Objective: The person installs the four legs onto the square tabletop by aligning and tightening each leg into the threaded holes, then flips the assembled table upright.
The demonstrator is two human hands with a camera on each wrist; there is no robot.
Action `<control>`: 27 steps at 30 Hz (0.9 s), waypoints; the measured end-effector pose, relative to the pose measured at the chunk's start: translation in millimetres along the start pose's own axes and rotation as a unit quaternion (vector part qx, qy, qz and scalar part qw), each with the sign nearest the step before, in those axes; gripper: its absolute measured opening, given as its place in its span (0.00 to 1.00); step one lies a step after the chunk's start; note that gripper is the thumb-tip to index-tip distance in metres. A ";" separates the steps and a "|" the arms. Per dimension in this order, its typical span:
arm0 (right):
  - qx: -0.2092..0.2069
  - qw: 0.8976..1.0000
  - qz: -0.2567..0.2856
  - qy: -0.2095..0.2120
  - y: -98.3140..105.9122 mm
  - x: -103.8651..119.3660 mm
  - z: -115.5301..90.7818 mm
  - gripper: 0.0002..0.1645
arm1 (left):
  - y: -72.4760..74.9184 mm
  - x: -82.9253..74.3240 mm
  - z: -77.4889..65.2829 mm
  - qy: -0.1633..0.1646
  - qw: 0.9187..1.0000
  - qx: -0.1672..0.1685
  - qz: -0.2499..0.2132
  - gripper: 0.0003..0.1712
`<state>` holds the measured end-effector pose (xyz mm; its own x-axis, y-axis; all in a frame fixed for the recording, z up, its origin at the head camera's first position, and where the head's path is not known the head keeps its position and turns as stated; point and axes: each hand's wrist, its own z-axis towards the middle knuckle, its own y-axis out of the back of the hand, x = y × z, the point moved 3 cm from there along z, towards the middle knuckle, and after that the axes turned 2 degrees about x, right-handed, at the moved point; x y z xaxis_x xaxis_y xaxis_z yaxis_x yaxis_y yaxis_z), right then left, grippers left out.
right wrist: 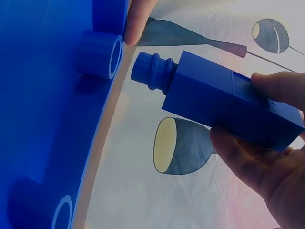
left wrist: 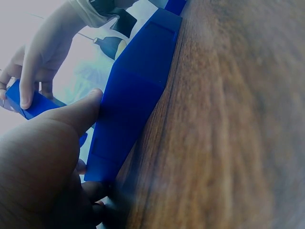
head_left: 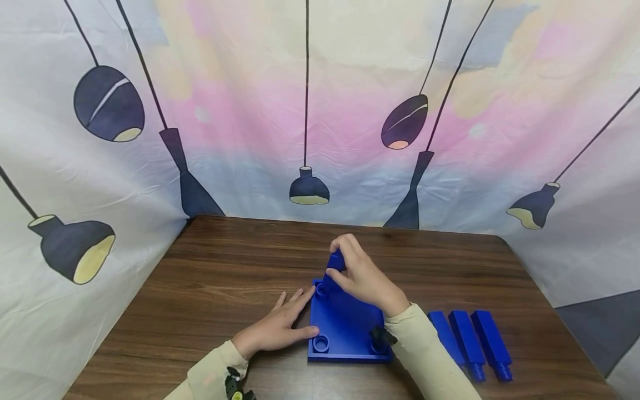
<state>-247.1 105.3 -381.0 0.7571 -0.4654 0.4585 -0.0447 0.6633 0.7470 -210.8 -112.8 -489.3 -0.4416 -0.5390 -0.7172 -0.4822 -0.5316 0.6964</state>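
Observation:
On the table lies a square blue tabletop-like panel (head_left: 345,328) with a raised rim and round sockets at its corners. My left hand (head_left: 277,330) rests against its left side, fingers spread and fairly straight, thumb by the near-left socket (head_left: 320,344). Above the far-left corner, my right hand (head_left: 367,278) pinches a blue square leg (right wrist: 214,95) between thumb and fingers. The leg tilts, its ridged peg (right wrist: 152,69) pointing down toward the far-left socket (right wrist: 100,55). A gap shows between peg and socket in the right wrist view. The right wrist partly covers the near-right socket.
Three similar blue legs, a left one (head_left: 445,336), a middle one (head_left: 465,339) and a right one (head_left: 492,341), lie side by side right of the panel, beyond the right forearm. A lamp-patterned cloth (head_left: 250,111) hangs behind the brown wooden table (head_left: 225,266).

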 end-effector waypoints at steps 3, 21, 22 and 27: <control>0.007 1.000 0.002 0.000 -2.8 -0.6 0.2 0.22 | -0.4 0.0 0.0 -0.004 1.000 -0.003 0.004 0.51; 0.029 1.000 -0.005 -0.001 -10.2 -0.7 3.6 0.21 | -1.0 1.3 -0.1 0.001 1.000 0.001 -0.003 0.51; 0.032 0.999 -0.005 -0.002 -10.7 -0.8 3.7 0.21 | -1.1 1.3 0.0 0.001 1.000 0.001 -0.003 0.51; 0.038 0.999 -0.006 -0.010 -12.4 -1.7 4.0 0.21 | -0.8 1.3 0.0 0.000 1.000 0.001 -0.001 0.51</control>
<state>-250.5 95.5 -389.0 0.7450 -0.4850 0.4580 -0.0860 0.6110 0.7869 -210.9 -113.0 -490.9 -0.4407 -0.5384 -0.7182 -0.4847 -0.5307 0.6953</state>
